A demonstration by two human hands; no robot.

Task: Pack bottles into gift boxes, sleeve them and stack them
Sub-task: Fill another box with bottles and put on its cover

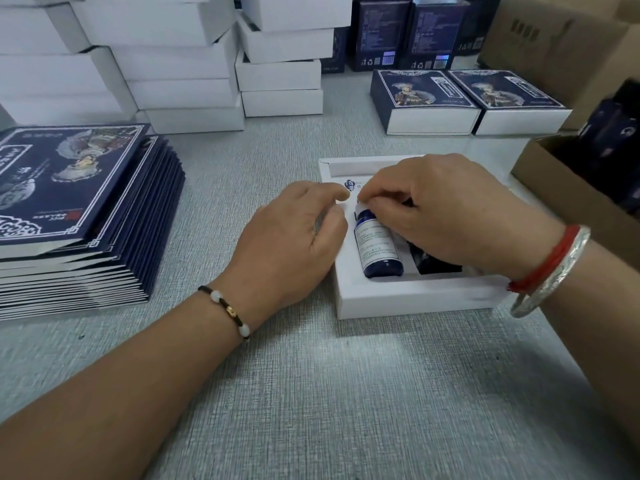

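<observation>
An open white gift box [408, 299] lies on the grey table in front of me. A dark blue bottle with a white label [377, 245] lies in its left slot. A second dark bottle [437, 263] lies beside it, mostly hidden under my right hand [446, 209]. My right hand covers the box and pinches the top end of the labelled bottle. With loosely curled fingers, my left hand [294, 240] rests against the box's left edge.
A stack of flat dark blue printed sleeves [79, 209] lies at the left. Plain white boxes [180, 74] are piled at the back. Two sleeved boxes [467, 98] stand back right. An open cardboard carton [568, 188] with dark items sits at the right edge.
</observation>
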